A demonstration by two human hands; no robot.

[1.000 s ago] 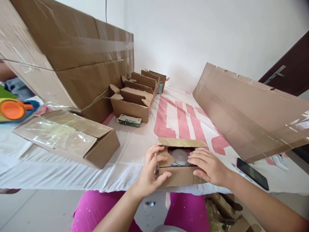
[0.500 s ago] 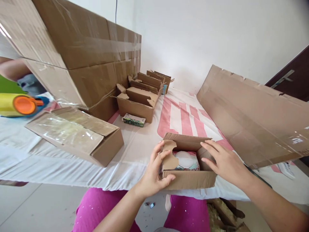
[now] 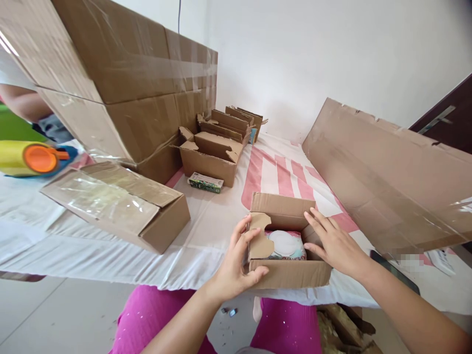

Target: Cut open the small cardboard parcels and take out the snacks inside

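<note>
The open box (image 3: 291, 274) sits near the front edge of the bench (image 3: 212, 223), and inside we spot a patterned packet (image 3: 285, 246), white lid up! Our left hand (image 3: 238, 268) clasps the box's left end, thumb on the near wall; our right hand (image 3: 337, 243) lies over the right end, fingers apart. Out left, a taped box (image 3: 120, 196); farther back, a small carton (image 3: 205, 183) before a row of boxes (image 3: 210, 164); off right, a phone (image 3: 395, 271)!

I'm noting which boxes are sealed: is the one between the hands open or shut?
Open: the cardboard box has its far flap raised, and a patterned, white-topped pack shows inside.
</note>
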